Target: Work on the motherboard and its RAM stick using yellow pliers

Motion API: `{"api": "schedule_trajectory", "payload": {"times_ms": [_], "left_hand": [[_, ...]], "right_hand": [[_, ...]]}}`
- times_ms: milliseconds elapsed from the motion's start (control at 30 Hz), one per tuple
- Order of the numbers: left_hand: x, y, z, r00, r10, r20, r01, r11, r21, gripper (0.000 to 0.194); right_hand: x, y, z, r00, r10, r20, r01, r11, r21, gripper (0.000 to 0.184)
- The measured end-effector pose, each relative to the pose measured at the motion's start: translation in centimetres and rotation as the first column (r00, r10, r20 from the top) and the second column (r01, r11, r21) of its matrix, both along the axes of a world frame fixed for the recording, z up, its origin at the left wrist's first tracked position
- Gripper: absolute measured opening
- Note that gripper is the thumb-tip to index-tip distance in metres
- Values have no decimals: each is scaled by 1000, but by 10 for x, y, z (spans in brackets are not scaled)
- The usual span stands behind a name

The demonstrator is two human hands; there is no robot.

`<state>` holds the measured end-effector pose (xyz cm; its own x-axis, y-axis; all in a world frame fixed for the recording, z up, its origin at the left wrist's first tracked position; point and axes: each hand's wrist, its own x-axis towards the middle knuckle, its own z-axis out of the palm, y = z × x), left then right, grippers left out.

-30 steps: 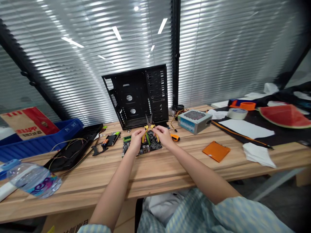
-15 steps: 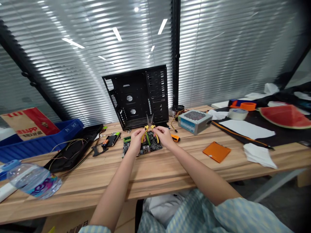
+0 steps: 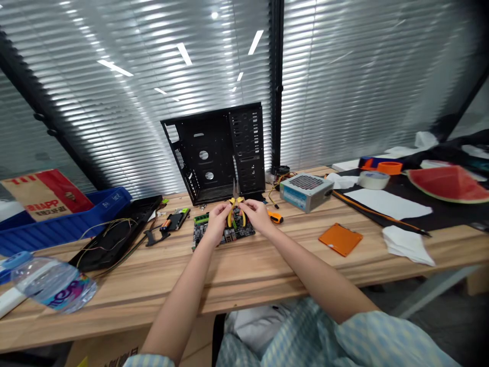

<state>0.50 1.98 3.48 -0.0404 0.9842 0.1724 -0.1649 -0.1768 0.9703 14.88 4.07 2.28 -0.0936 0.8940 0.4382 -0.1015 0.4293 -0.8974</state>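
My left hand (image 3: 216, 223) and my right hand (image 3: 257, 214) hold the two yellow handles of a pair of long-nose pliers (image 3: 235, 204), one handle in each hand. The pliers' metal jaws point up and are nearly closed. Both hands are just above a computer motherboard (image 3: 202, 232), which lies flat on the wooden table (image 3: 244, 270) and is partly hidden by my hands. A green RAM stick (image 3: 201, 218) sits at its left side.
An open black computer case (image 3: 214, 153) stands behind the motherboard. To the right are an orange-handled tool (image 3: 275, 217), a power supply unit (image 3: 306, 191) and an orange square plate (image 3: 340, 239). A black panel with wires (image 3: 114, 239) lies left, beside a blue crate (image 3: 64, 219).
The pliers' handles have come closer together and the jaws have narrowed from a wide V. Both hands have shifted slightly toward the back of the motherboard.
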Motion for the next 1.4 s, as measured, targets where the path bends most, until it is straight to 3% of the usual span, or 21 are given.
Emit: {"api": "schedule_trajectory", "payload": {"times_ms": [133,333,600,900,1200,1400], "left_hand": [[-2,1,2,999,45,-1,-45,998,36,41],[-3,2,0,1000,0,-21,1,999,39,39],[-4,2,0,1000,-14,-18,14,1000,24,40],[-2,6,-4,999,44,-5,-44,999,8,41],[1,2,-2,991,-17,-136,23,999,45,37],[4,3,-6,994,-48,-96,49,999,3,47]], "right_hand": [[4,2,1,999,-45,6,45,998,34,32],[6,4,1,999,-46,17,45,998,38,30],[4,3,0,999,13,-33,-13,1000,-24,27],[0,5,-7,984,-118,132,110,991,70,20],[-3,8,-11,990,-128,57,123,988,89,21],[-5,6,-9,995,-103,19,100,989,109,21]]}}
